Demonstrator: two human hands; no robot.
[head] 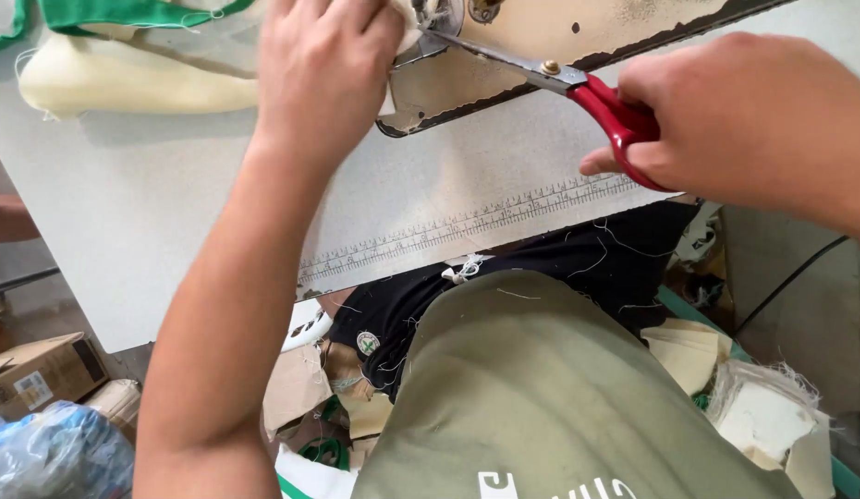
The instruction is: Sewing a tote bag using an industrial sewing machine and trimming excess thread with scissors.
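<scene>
My right hand [735,120] grips red-handled scissors [578,88], whose metal blades point left toward the needle area of a sewing machine [559,28] at the top of the view. My left hand [323,69] reaches up to that same spot, fingers closed over a small piece of pale fabric with loose threads. What lies under the left hand is hidden. The scissor tips meet the fabric right beside my left fingers.
A grey sewing table [152,203] with a printed ruler [467,222] along its near edge. Cream fabric with green trim [106,65] lies at the far left. Below the table are fabric scraps [762,416], a cardboard box [37,374] and a blue plastic bag [55,453].
</scene>
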